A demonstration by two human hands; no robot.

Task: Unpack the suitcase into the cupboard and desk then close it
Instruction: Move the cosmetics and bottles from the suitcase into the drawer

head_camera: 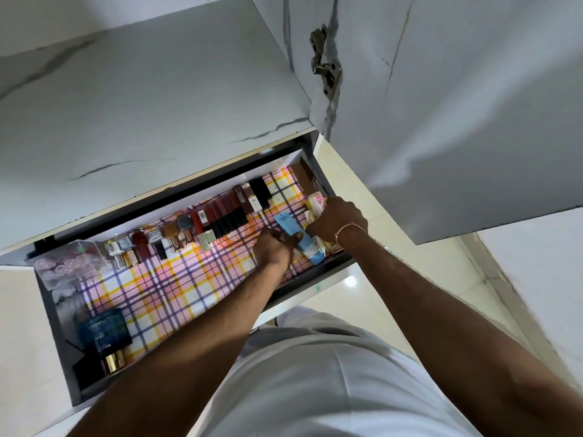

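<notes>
No legible text anywhere. Faint pale lettering on the dark blue perfume box (104,331) in the drawer, too blurred to read. Small pink print on the white packet (318,201), likewise unreadable.

Bare forearms; thin bracelet (348,229) on R wrist; white shirt (315,383).
</notes>
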